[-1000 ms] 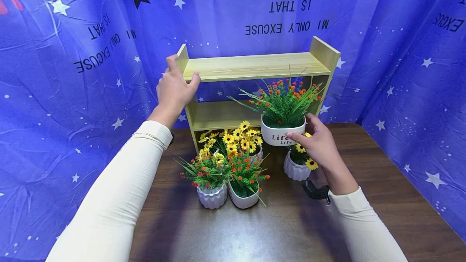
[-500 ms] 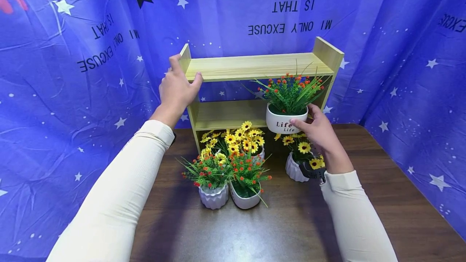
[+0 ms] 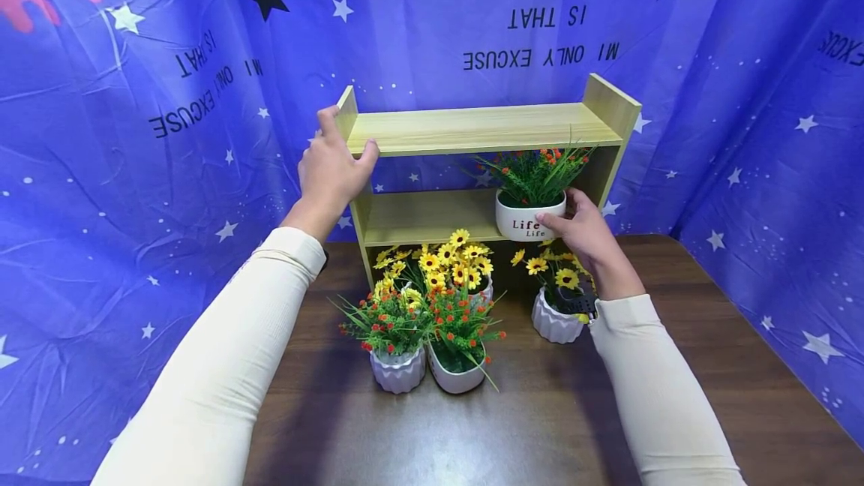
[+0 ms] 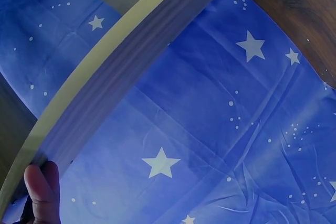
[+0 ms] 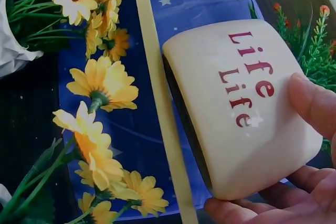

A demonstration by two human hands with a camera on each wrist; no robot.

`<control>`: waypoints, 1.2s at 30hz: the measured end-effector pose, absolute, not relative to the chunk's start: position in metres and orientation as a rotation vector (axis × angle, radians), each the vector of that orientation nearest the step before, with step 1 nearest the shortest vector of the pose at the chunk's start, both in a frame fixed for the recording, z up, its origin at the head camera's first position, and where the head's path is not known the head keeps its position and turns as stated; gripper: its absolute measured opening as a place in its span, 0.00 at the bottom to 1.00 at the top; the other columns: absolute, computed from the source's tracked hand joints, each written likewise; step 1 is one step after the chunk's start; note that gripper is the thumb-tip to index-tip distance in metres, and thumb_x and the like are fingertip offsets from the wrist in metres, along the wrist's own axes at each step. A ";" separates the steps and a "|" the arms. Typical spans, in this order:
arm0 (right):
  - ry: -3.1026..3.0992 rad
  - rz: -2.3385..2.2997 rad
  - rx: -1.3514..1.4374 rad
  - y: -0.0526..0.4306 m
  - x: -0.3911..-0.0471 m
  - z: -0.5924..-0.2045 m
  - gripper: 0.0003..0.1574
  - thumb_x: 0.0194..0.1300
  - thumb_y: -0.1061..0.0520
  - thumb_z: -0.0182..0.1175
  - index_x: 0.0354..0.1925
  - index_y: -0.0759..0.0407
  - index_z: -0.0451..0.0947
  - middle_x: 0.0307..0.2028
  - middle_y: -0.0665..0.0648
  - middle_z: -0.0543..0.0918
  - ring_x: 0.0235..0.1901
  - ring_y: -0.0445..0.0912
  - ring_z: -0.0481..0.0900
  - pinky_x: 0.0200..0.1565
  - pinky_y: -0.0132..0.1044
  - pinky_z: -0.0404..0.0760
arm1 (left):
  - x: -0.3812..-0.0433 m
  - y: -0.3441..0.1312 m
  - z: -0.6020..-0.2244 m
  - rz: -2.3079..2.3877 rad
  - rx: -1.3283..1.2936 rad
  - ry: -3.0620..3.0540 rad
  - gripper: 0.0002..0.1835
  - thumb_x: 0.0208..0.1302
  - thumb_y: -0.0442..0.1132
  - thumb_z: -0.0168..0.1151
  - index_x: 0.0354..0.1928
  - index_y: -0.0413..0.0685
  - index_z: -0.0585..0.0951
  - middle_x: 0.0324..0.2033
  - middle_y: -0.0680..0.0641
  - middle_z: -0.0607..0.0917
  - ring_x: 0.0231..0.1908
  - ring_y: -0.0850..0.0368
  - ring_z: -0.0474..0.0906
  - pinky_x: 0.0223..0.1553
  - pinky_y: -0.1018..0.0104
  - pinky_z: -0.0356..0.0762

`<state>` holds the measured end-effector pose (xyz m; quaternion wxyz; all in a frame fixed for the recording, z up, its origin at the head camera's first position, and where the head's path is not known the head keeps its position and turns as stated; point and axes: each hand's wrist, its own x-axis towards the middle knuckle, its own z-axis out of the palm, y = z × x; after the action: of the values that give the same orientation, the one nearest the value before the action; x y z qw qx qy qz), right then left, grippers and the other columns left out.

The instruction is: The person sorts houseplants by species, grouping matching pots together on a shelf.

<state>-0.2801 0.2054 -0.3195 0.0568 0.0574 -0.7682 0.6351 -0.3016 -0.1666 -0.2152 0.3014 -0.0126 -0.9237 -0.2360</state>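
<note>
My right hand grips a white oval flowerpot with red "Life" lettering, thumb on its front, fingers behind. Green grass and small orange flowers fill this pot. It is at the right end of the wooden shelf's middle board, below the top board. In the right wrist view, the pot's dark underside shows near the pale board edge; whether they touch I cannot tell. My left hand holds the shelf's left side panel near the top.
On the brown table, a ribbed pot and another oval pot, both with orange flowers, stand before the shelf. Yellow flowers are behind them. Under my right wrist stands a ribbed pot with yellow flowers. A blue curtain hangs behind.
My right hand has raised the oval pot and moved it back, from in front of the shelf to the middle board's level. My left hand keeps its hold on the side panel.
</note>
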 end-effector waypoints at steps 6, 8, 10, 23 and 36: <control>-2.304 1.992 0.143 0.208 -0.291 -0.321 0.45 0.71 0.63 0.58 0.76 0.66 0.45 0.68 0.69 0.63 0.64 0.58 0.66 0.63 0.51 0.67 | -0.301 -0.167 -0.215 -0.627 -0.035 -2.447 0.39 0.64 0.61 0.54 0.69 0.53 0.53 0.47 0.31 0.80 0.41 0.32 0.80 0.38 0.40 0.75; -2.299 1.993 0.153 0.209 -0.294 -0.322 0.45 0.72 0.63 0.57 0.76 0.65 0.46 0.68 0.69 0.63 0.65 0.57 0.66 0.63 0.50 0.67 | -0.301 -0.167 -0.215 -0.627 -0.037 -2.446 0.39 0.64 0.61 0.54 0.69 0.53 0.53 0.47 0.31 0.80 0.42 0.32 0.80 0.39 0.40 0.75; -2.292 1.988 0.170 0.210 -0.296 -0.322 0.44 0.72 0.63 0.57 0.76 0.65 0.47 0.69 0.68 0.64 0.65 0.56 0.65 0.64 0.48 0.67 | -0.301 -0.167 -0.216 -0.627 -0.040 -2.444 0.39 0.64 0.61 0.54 0.70 0.53 0.53 0.47 0.31 0.80 0.42 0.32 0.80 0.39 0.40 0.75; -2.296 1.992 0.179 0.212 -0.307 -0.329 0.44 0.73 0.66 0.52 0.78 0.64 0.41 0.72 0.68 0.58 0.71 0.56 0.58 0.68 0.49 0.59 | -0.299 -0.168 -0.220 -0.620 -0.038 -2.445 0.39 0.64 0.61 0.54 0.69 0.52 0.54 0.47 0.31 0.80 0.42 0.32 0.80 0.39 0.40 0.75; -2.327 1.809 0.107 0.209 -0.262 -0.319 0.49 0.73 0.54 0.56 0.78 0.65 0.39 0.76 0.67 0.48 0.74 0.60 0.50 0.69 0.53 0.55 | -0.302 -0.168 -0.219 -0.619 -0.042 -2.416 0.38 0.64 0.60 0.54 0.69 0.52 0.54 0.46 0.32 0.80 0.42 0.32 0.80 0.39 0.39 0.74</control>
<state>-0.2624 0.2087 -0.3186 0.0959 0.0361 -0.7853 0.6105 -0.3019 -0.1676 -0.2186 0.3181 -0.0159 -0.9183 -0.2352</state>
